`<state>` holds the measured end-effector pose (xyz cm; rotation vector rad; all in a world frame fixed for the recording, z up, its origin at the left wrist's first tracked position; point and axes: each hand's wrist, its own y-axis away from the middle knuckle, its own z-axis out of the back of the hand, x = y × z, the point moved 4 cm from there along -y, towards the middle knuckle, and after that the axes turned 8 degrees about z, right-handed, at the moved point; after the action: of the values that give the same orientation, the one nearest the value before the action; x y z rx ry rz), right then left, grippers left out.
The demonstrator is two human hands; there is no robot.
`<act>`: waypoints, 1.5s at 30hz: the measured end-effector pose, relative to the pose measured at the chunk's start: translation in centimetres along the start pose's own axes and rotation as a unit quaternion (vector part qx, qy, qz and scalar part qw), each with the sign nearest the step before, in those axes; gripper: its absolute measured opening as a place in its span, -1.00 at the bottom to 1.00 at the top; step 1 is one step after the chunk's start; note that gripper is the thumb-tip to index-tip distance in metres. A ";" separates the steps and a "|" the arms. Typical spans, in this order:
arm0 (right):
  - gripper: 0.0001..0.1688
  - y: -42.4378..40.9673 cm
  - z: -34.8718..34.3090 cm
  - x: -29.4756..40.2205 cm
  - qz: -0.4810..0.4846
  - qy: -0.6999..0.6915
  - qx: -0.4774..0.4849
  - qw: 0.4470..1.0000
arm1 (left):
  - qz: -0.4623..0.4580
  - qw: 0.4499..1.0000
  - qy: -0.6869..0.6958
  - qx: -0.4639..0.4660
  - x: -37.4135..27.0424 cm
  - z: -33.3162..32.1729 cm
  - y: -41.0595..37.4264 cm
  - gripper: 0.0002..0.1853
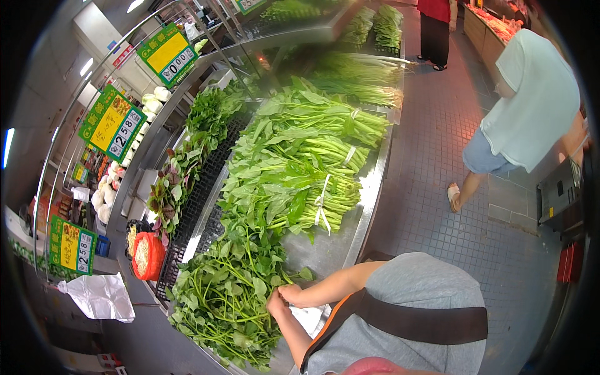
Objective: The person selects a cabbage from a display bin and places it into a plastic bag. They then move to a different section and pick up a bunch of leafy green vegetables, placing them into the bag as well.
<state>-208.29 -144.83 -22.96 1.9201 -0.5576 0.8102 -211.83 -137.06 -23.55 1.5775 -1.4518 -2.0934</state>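
Observation:
My left hand (pixel 276 303) and my right hand (pixel 291 295) meet at the near edge of a loose pile of leafy greens (pixel 225 300). Both are closed around stems there, their fingertips partly hidden. The pile lies on a metal display counter (pixel 318 253). Beyond it on the same counter lie bundles of long-stemmed greens (pixel 300 187); the nearest is tied with a white strip (pixel 321 201). A white sheet or bag (pixel 307 316) lies beneath my wrists.
Black crates (pixel 192 206) behind the greens hold red-veined leaves (pixel 171 192). An orange-red bag (pixel 149 255) stands beside them. Green price signs (pixel 112 123) hang from a metal rail. A person in a pale green shirt (pixel 534 98) is in the tiled aisle, with another person (pixel 433 33) farther off.

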 end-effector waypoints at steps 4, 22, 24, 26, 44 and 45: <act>-0.62 -2.7 -0.2 -2.6 0.026 0.010 0.001 1.000 | 0.018 0.999 0.023 0.041 0.1 -0.2 -0.4 -0.77; -0.78 3.3 0.2 0.3 0.056 0.040 0.101 0.993 | 0.109 0.990 0.094 0.006 1.6 2.8 -4.3 -0.79; -0.79 2.3 1.4 0.2 0.098 0.082 0.140 0.982 | 0.089 0.994 0.049 0.027 0.8 2.0 -2.7 -0.80; -0.80 1.4 2.2 0.0 0.076 0.096 0.178 0.976 | 0.080 0.996 0.033 0.031 -0.5 0.7 1.0 -0.82; -0.82 11.6 24.6 9.2 0.023 -0.245 0.005 0.969 | -0.147 0.953 -0.127 0.231 2.5 -8.5 13.5 -0.87; -0.82 12.0 25.4 9.4 0.033 -0.251 0.001 0.967 | -0.154 0.947 -0.145 0.241 2.2 -9.9 13.7 -0.87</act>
<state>-202.24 -173.25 -17.47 2.1242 -0.9279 0.3534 -210.47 -151.45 -14.61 1.8159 -2.0680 -2.3465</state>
